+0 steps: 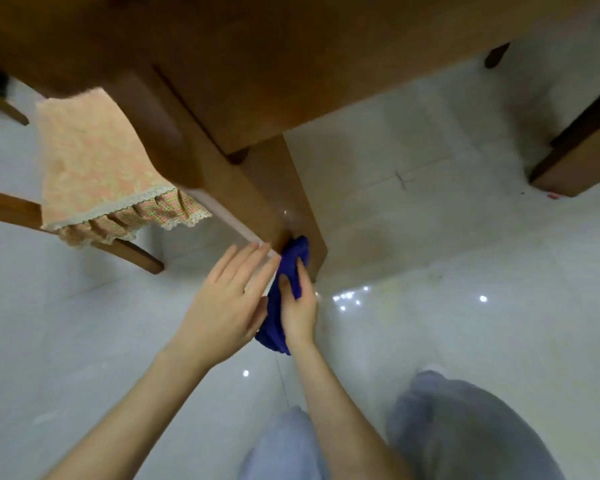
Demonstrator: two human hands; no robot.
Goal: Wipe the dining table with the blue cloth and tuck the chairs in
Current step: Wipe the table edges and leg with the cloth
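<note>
Cloth: the blue cloth (282,306) is gripped by the right hand (300,315); it is pressed on a wooden corner (291,223)
Left hand (227,303): held flat; nothing is gripped
Left to do: the chair (94,161) seems not tucked in yet

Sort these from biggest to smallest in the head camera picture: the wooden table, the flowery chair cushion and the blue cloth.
1. Brown wooden dining table, biggest, running off the picture.
2. Peach flowery chair cushion with a frilly edge.
3. Crumpled dark blue cloth, smallest.
</note>
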